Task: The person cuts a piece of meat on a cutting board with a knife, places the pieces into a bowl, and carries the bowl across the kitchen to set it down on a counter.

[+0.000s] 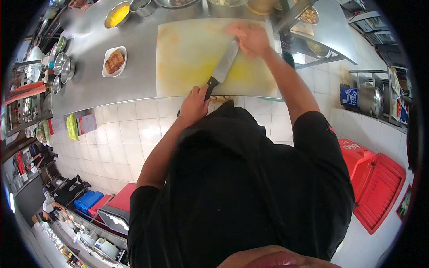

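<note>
A large knife [225, 62] with a dark handle lies slantwise over the white cutting board [178, 53], which has yellow stains. My left hand [195, 105] is closed round the knife's handle at the board's front edge. Near the blade's tip, over the upper right of the board, is my right hand [251, 39]; its fingers are smeared by motion, and whether they touch the blade is unclear. To the left of the board, a white dish [105, 68] holds browned pieces of food [115, 61].
The steel table [89, 91] carries a bowl of yellow liquid [118, 16] at the back and metal bowls [67, 70] at the left. A red bin [377, 190] stands to the right. Another person [50, 206] is far off at the lower left.
</note>
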A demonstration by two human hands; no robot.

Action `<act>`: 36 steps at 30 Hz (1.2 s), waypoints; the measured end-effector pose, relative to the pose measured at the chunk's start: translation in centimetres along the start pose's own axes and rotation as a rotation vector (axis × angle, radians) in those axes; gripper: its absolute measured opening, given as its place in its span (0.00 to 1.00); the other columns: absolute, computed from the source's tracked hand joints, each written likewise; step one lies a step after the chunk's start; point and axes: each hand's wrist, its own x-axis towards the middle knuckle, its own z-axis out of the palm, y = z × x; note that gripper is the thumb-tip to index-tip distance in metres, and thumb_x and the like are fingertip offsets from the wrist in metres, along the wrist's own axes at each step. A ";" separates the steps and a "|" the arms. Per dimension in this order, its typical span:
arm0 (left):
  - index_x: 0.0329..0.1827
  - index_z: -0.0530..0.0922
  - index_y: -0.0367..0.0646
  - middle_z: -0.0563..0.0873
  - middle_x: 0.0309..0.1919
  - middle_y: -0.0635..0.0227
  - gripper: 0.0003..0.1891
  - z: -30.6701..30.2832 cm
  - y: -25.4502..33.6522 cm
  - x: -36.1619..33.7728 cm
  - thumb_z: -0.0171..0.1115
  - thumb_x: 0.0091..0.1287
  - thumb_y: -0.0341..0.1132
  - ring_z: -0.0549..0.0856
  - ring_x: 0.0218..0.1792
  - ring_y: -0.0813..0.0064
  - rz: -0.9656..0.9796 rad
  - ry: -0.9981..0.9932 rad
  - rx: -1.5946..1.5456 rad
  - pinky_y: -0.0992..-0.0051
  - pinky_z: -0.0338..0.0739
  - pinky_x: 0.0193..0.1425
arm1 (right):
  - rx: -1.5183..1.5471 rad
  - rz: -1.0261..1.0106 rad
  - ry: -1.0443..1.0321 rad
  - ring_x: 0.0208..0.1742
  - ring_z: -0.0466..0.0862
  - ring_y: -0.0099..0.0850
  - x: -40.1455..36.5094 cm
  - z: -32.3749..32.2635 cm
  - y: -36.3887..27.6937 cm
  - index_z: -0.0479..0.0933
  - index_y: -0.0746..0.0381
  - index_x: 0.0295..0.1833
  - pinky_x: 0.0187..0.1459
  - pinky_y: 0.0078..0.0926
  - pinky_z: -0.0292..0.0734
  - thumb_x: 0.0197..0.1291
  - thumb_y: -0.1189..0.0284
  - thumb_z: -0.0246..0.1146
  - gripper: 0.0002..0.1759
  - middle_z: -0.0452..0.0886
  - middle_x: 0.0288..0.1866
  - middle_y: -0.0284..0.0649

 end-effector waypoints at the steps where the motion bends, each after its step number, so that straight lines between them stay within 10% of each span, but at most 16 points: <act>1: 0.73 0.70 0.40 0.78 0.54 0.47 0.30 -0.1 -0.3 -0.2 0.67 0.68 0.33 0.83 0.54 0.44 -0.012 0.007 -0.022 0.53 0.82 0.56 | 0.049 0.085 -0.040 0.47 0.87 0.35 0.3 -0.2 0.5 0.84 0.33 0.61 0.51 0.37 0.82 0.56 0.72 0.61 0.29 0.87 0.58 0.26; 3: 0.73 0.71 0.41 0.79 0.55 0.47 0.29 -0.2 -1.1 -1.1 0.66 0.69 0.32 0.83 0.54 0.44 -0.038 0.021 -0.064 0.53 0.81 0.56 | 0.027 -0.121 0.155 0.51 0.88 0.39 0.9 -0.6 1.7 0.85 0.38 0.57 0.51 0.37 0.82 0.60 0.73 0.57 0.24 0.88 0.57 0.32; 7: 0.72 0.75 0.42 0.84 0.47 0.51 0.23 1.3 -3.5 -3.6 0.59 0.75 0.32 0.86 0.42 0.53 -0.139 0.137 -0.350 0.60 0.83 0.49 | 0.164 0.549 -0.014 0.54 0.87 0.46 0.6 -1.1 1.8 0.83 0.46 0.58 0.52 0.43 0.83 0.68 0.71 0.55 0.17 0.88 0.57 0.41; 9: 0.72 0.76 0.42 0.86 0.42 0.55 0.21 2.3 -4.2 -4.6 0.55 0.77 0.32 0.86 0.35 0.60 -0.279 0.128 -0.620 0.64 0.83 0.44 | 0.272 0.203 0.189 0.53 0.86 0.46 -1.1 1.8 0.5 0.83 0.49 0.56 0.53 0.42 0.82 0.66 0.71 0.58 0.16 0.88 0.55 0.42; 12: 0.70 0.76 0.37 0.87 0.48 0.60 0.20 0.4 -2.1 -4.7 0.50 0.79 0.31 0.84 0.46 0.70 -0.612 0.007 -0.885 0.67 0.79 0.54 | 0.362 -0.050 -0.051 0.50 0.85 0.50 -3.0 -1.5 -8.1 0.84 0.58 0.48 0.49 0.48 0.79 0.69 0.62 0.61 0.13 0.88 0.52 0.44; 14: 0.72 0.76 0.39 0.87 0.42 0.63 0.20 1.4 -2.9 -4.7 0.49 0.80 0.31 0.82 0.35 0.75 -0.550 0.063 -0.858 0.72 0.79 0.40 | 0.531 -0.374 0.246 0.45 0.84 0.46 -6.4 2.8 -13.0 0.82 0.57 0.41 0.44 0.47 0.76 0.64 0.67 0.62 0.07 0.87 0.52 0.41; 19: 0.73 0.75 0.40 0.86 0.36 0.66 0.20 1.3 -3.0 -4.4 0.48 0.81 0.33 0.81 0.28 0.78 -0.509 0.069 -0.749 0.75 0.77 0.32 | 0.456 -0.190 0.146 0.47 0.85 0.42 -7.8 5.3 -18.9 0.84 0.53 0.42 0.46 0.41 0.79 0.58 0.70 0.64 0.07 0.86 0.56 0.38; 22: 0.73 0.75 0.40 0.85 0.35 0.66 0.21 1.6 -2.3 -4.7 0.49 0.81 0.33 0.81 0.28 0.77 -0.554 0.069 -0.826 0.74 0.77 0.32 | 0.401 -0.284 0.116 0.67 0.81 0.34 -4.8 9.4 -12.4 0.86 0.48 0.52 0.63 0.46 0.77 0.54 0.70 0.67 0.18 0.83 0.62 0.35; 27: 0.73 0.75 0.40 0.85 0.34 0.66 0.21 2.7 -3.6 -4.8 0.51 0.80 0.33 0.81 0.28 0.76 -0.588 0.093 -0.878 0.73 0.76 0.32 | 0.109 0.238 -0.234 0.66 0.82 0.35 -0.8 -3.4 -4.3 0.85 0.45 0.61 0.63 0.41 0.77 0.50 0.70 0.72 0.28 0.85 0.61 0.32; 29: 0.73 0.74 0.39 0.84 0.32 0.65 0.21 2.1 -3.2 -4.7 0.52 0.79 0.33 0.82 0.28 0.76 -0.603 0.106 -0.745 0.73 0.76 0.33 | 0.491 0.452 -0.234 0.66 0.82 0.37 -0.4 -0.2 0.5 0.83 0.42 0.64 0.65 0.41 0.77 0.50 0.71 0.71 0.31 0.84 0.64 0.33; 33: 0.74 0.74 0.39 0.84 0.30 0.64 0.23 0.7 -2.5 -4.2 0.56 0.78 0.32 0.82 0.29 0.77 -0.550 0.165 -0.559 0.73 0.76 0.33 | -0.028 0.209 0.139 0.53 0.88 0.49 -5.0 1.8 7.6 0.76 0.32 0.73 0.53 0.45 0.84 0.61 0.61 0.63 0.32 0.87 0.58 0.41; 36: 0.74 0.74 0.39 0.84 0.31 0.68 0.24 1.1 -3.4 -4.5 0.59 0.76 0.31 0.81 0.31 0.79 -0.581 0.249 -0.888 0.76 0.76 0.33 | 0.131 0.577 0.037 0.49 0.89 0.53 -8.3 -3.4 7.7 0.83 0.49 0.61 0.51 0.52 0.83 0.72 0.50 0.56 0.23 0.89 0.46 0.49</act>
